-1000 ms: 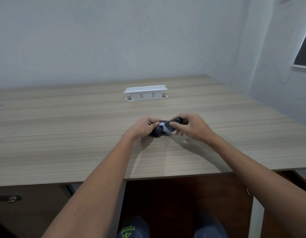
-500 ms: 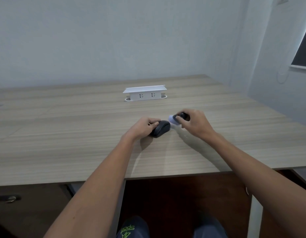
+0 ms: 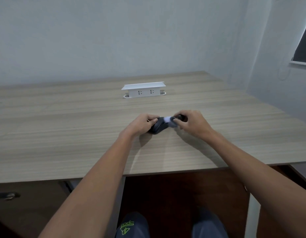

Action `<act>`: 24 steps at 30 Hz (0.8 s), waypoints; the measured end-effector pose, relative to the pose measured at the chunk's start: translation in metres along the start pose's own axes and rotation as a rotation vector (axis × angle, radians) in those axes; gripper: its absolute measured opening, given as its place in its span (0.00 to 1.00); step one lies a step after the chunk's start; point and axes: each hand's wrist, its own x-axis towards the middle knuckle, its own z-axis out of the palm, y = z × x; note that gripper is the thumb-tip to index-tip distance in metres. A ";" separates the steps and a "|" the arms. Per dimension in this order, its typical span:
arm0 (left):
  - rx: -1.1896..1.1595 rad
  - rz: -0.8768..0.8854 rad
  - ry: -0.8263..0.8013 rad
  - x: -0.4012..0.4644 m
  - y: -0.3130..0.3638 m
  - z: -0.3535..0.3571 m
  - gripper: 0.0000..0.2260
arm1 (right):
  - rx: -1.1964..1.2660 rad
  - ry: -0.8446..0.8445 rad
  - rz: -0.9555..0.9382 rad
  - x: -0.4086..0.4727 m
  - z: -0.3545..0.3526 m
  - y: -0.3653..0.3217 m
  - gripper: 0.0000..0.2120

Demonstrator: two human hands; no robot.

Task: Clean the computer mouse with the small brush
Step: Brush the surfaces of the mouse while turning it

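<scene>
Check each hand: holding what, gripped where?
Left hand grips the mouse by its left side. Right hand pinches the small brush by its dark handle, pale bristles at the mouse.

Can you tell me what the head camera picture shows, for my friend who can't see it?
A person's left hand steadies a dark computer mouse on a wooden desk, while the right hand holds a small brush, its pale tip on the mouse. A white socket box stands further back.

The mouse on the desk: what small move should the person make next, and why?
Probably another short brush stroke across the mouse. The left hand steadies it on the table, and the right hand holds the small brush with its pale tip at the mouse's far end.
</scene>
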 end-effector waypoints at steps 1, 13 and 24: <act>0.002 -0.007 -0.002 0.000 0.000 0.000 0.15 | -0.084 0.050 0.011 0.002 0.000 0.003 0.08; -0.036 0.017 0.000 -0.001 0.000 0.000 0.14 | 0.113 -0.063 -0.014 -0.001 -0.007 -0.009 0.08; -0.031 0.030 0.012 -0.004 0.002 -0.002 0.14 | 0.152 -0.142 -0.039 -0.009 -0.007 -0.014 0.07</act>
